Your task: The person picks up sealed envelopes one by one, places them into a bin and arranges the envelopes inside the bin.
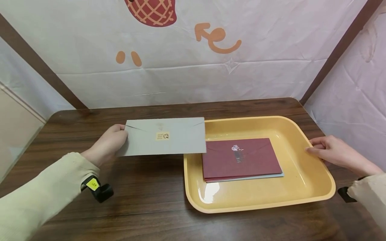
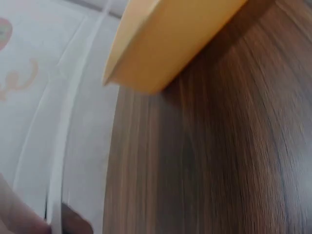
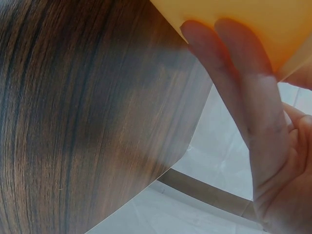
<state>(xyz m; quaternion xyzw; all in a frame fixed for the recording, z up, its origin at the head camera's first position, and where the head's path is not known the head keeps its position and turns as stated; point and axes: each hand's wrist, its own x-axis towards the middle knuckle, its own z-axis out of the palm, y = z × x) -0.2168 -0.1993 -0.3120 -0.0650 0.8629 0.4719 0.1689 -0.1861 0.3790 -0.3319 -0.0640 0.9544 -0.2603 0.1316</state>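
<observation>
My left hand [image 1: 110,142] pinches the left end of a pale grey envelope [image 1: 181,139], flap side up, with a small "just for you" sticker. The envelope is held level above the table, its right end overlapping the tray's left rim in the head view. Seen from the left wrist, the envelope [image 2: 68,112] is nearly edge-on between thumb and fingers. My right hand [image 1: 337,152] grips the right rim of a yellow tray [image 1: 301,170], thumb over the rim; from the right wrist, its fingers [image 3: 256,97] press the outer wall. Inside the tray lies a stack topped by a dark red envelope [image 1: 250,157].
A light blue envelope edge [image 1: 265,176] peeks out beneath the red one. The tray stands on the right of a dark wood table [image 1: 144,204]. Behind the table hangs a white printed cloth [image 1: 187,80], with another cloth side [image 1: 356,80] to the right.
</observation>
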